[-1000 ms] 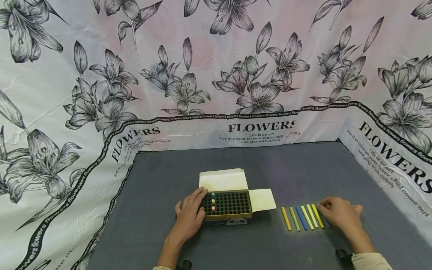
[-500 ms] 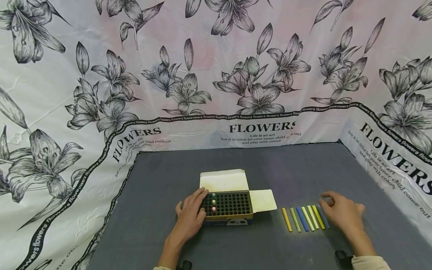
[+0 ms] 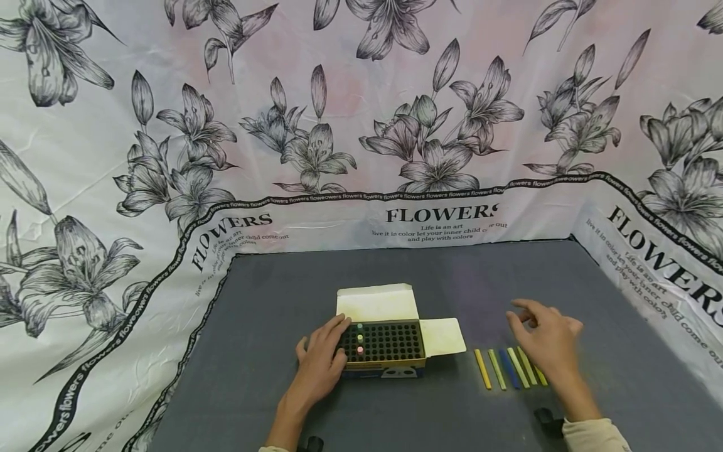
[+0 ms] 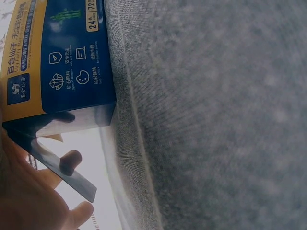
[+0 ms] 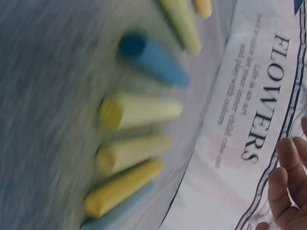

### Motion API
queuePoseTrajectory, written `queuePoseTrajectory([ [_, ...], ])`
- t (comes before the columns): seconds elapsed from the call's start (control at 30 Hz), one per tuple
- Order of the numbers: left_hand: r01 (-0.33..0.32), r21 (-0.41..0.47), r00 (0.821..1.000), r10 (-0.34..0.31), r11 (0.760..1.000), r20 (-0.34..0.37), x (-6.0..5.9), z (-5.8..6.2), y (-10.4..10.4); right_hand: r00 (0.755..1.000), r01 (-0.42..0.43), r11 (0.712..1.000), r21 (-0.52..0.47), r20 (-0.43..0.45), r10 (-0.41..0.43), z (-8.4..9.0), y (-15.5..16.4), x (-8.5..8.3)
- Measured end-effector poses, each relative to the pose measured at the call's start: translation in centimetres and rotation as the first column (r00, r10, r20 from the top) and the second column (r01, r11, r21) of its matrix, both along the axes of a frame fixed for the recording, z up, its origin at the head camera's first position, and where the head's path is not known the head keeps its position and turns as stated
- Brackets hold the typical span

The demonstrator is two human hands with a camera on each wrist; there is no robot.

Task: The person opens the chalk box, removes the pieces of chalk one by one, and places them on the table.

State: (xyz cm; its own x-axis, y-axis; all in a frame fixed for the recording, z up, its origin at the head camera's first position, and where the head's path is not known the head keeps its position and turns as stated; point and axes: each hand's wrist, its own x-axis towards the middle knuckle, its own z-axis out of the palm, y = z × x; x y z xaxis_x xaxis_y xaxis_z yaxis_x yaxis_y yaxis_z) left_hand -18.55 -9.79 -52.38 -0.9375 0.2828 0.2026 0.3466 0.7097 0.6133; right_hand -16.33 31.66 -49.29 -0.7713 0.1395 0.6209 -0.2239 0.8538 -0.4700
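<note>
while the left hand lies with straight fingers against the left end of the open yellow-and-blue cardboard chalk box, steadying it on the grey felt mat, the right hand hovers empty, fingers loosely spread, over the row of coloured chalk sticks to its right. best to pinch one end stick cleanly, without rolling its neighbours.

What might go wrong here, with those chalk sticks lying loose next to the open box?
Two risks, judging by the layout. The right hand hovers over the row of chalk sticks, which lie close side by side; a careless reach could nudge or roll neighbours. The left hand rests on only one end of the box, so pushing a stick into its narrow holes could tip or slide it.
</note>
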Motion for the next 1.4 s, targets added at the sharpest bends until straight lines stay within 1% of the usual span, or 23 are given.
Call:
queuePoseTrajectory([
  [0.23, -0.007, 0.000, 1.000, 0.007, 1.000, 0.010, 0.0, 0.0, 0.0, 0.994, -0.075, 0.997, -0.031, -0.077, 0.072, 0.2, -3.0, -1.0],
  [0.4, -0.005, 0.000, 1.000, 0.005, 1.000, 0.010, 0.0, -0.1, 0.0, 0.981, -0.157, 0.987, -0.042, -0.118, 0.151, 0.2, -5.4, -1.6],
  [0.5, -0.003, 0.007, 1.000, 0.003, 1.000, 0.006, 0.0, -0.2, 0.0, 0.973, -0.196, 0.980, -0.027, -0.130, 0.191, 0.0, -6.7, -2.0],
  [0.73, 0.001, -0.003, 1.000, -0.001, 1.000, -0.014, 0.0, -0.3, 0.1, 0.955, -0.252, 0.968, -0.006, -0.166, 0.247, -0.3, -9.6, -2.8],
  [0.97, 0.003, 0.004, 1.000, -0.003, 1.000, -0.012, 0.1, -0.1, 0.2, 0.941, -0.291, 0.957, 0.007, -0.179, 0.288, -0.5, -11.8, -3.1],
  [1.13, 0.002, 0.005, 1.000, -0.002, 1.000, -0.007, 0.2, 0.0, 0.1, 0.935, -0.320, 0.947, 0.020, -0.154, 0.319, -0.5, -13.0, -2.9],
  [1.27, -0.002, 0.000, 1.000, 0.002, 1.000, -0.014, 0.2, 0.0, 0.1, 0.925, -0.347, 0.937, 0.028, -0.156, 0.347, -1.0, -13.9, -3.0],
  [1.4, -0.004, -0.003, 1.000, 0.004, 1.000, -0.008, 0.1, 0.1, 0.1, 0.921, -0.359, 0.932, 0.044, -0.147, 0.362, -1.6, -14.6, -3.0],
])
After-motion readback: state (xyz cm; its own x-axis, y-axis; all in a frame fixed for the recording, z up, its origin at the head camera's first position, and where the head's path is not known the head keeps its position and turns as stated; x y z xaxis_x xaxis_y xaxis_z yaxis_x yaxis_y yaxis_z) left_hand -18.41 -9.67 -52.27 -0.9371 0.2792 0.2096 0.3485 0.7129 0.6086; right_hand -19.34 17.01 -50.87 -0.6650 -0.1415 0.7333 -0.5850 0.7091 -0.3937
